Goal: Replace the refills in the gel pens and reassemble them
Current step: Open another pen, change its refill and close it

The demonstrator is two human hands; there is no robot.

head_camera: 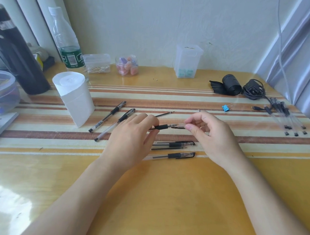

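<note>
Left hand fingers grip a gel pen by its black grip, tip pointing right; right hand fingers pinch the clear cap at the tip. Both are held above the tabletop. Two capped pens lie just below, two more left.

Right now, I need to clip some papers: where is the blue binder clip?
In the head view, the blue binder clip lies right of centre on the table, just beyond the right hand, before the black bag roll.
</note>
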